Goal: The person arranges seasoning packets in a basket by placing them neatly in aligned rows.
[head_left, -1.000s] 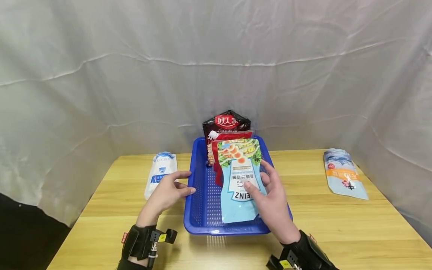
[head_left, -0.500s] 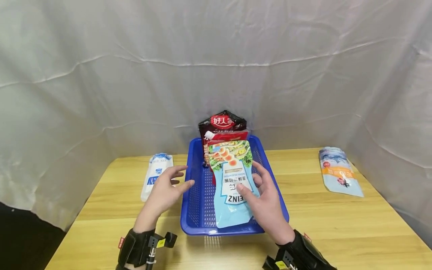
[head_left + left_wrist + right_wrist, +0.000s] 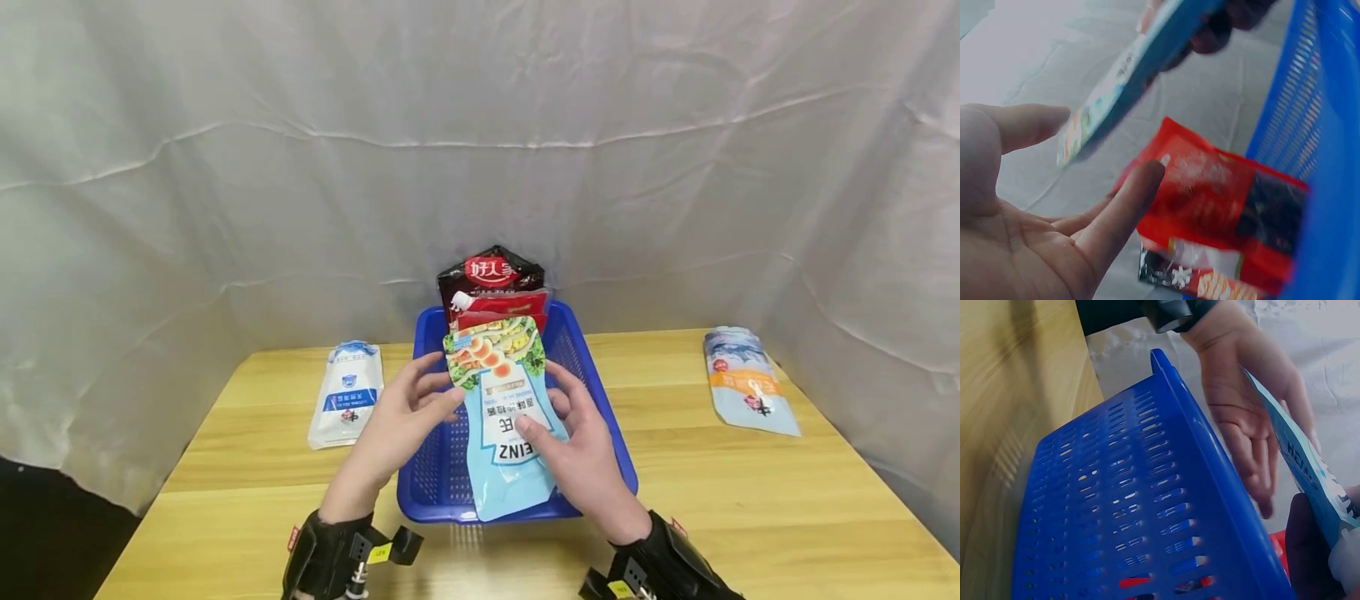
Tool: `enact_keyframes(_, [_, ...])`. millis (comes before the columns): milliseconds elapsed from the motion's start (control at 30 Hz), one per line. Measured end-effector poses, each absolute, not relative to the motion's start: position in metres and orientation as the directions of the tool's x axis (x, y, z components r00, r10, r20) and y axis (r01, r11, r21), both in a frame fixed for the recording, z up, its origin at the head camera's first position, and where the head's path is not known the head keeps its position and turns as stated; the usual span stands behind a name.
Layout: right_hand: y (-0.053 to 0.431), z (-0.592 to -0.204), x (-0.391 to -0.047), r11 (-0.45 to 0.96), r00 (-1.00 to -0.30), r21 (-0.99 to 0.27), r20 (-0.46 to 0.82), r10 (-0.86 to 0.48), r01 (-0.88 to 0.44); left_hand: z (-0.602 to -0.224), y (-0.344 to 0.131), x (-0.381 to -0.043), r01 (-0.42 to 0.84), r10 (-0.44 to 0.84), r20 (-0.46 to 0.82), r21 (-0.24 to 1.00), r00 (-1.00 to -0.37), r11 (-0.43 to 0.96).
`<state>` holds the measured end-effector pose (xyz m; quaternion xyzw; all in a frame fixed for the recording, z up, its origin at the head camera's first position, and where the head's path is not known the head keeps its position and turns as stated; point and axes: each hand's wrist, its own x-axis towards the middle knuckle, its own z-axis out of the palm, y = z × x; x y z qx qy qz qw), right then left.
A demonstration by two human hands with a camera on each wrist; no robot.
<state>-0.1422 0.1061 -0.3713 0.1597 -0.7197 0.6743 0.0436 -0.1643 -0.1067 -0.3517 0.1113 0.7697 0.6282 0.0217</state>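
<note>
A light blue Heinz salad dressing pouch (image 3: 510,392) hangs tilted over the blue plastic basket (image 3: 437,510), its label upside down in the head view. My right hand (image 3: 588,462) grips its right side, thumb across the front. On the other side, my left hand (image 3: 401,421) is spread, its thumb and fingers beside the pouch's upper left corner. The left wrist view shows that thumb (image 3: 1035,125) right at the pouch's end, the fingers extended below. In the basket's back part, a black pouch (image 3: 491,271) and red pouches (image 3: 521,302) stand upright, partly hidden.
A white and blue packet (image 3: 348,396) lies on the wooden table (image 3: 247,475) left of the basket. Far to the right lies a light blue packet (image 3: 750,379) with an orange band. A grey cloth curtain (image 3: 480,192) hangs close behind the table.
My left hand has left the basket's left rim and moved right to the pouch's upper corner. My right hand has shifted the pouch slightly left and toward me, tilting it more.
</note>
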Motion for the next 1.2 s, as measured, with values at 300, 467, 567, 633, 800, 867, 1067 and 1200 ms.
enact_keyframes(300, [0.109, -0.372, -0.143, 0.035, -0.935, -0.954, 0.285, -0.212, -0.298, -0.339, -0.081, -0.168, 0.140, 0.193, 0.120, 0.986, -0.974, 0.095])
enact_keyframes(467, [0.110, -0.369, -0.144, 0.057, -0.951, -0.968, 0.227, -0.212, -0.244, -0.351, -0.078, -0.178, 0.128, 0.156, 0.118, 0.990, -0.981, 0.056])
enact_keyframes(567, [0.112, -0.365, -0.146, 0.101, -0.952, -0.968, 0.200, -0.233, -0.228, -0.360, -0.078, -0.183, 0.122, 0.125, 0.115, 0.992, -0.985, 0.043])
enact_keyframes(633, [0.113, -0.362, -0.149, 0.132, -0.952, -0.966, 0.184, -0.243, -0.221, -0.365, -0.078, -0.185, 0.123, 0.107, 0.118, 0.991, -0.987, 0.042])
enact_keyframes(800, [0.115, -0.360, -0.158, 0.161, -0.949, -0.958, 0.193, -0.250, -0.238, -0.366, -0.078, -0.186, 0.154, 0.088, 0.154, 0.988, -0.984, -0.010])
enact_keyframes(867, [0.117, -0.365, -0.164, 0.141, -0.947, -0.958, 0.211, -0.244, -0.250, -0.365, -0.078, -0.185, 0.173, 0.080, 0.174, 0.985, -0.981, -0.025])
enact_keyframes(1067, [0.122, -0.383, -0.177, 0.080, -0.966, -0.972, 0.206, -0.154, -0.220, -0.361, -0.079, -0.184, 0.215, 0.031, 0.216, 0.976, -0.976, -0.040])
enact_keyframes(1200, [0.122, -0.390, -0.178, 0.021, -0.981, -0.982, 0.185, -0.065, -0.187, -0.354, -0.078, -0.181, 0.252, 0.001, 0.253, 0.962, -0.967, -0.102])
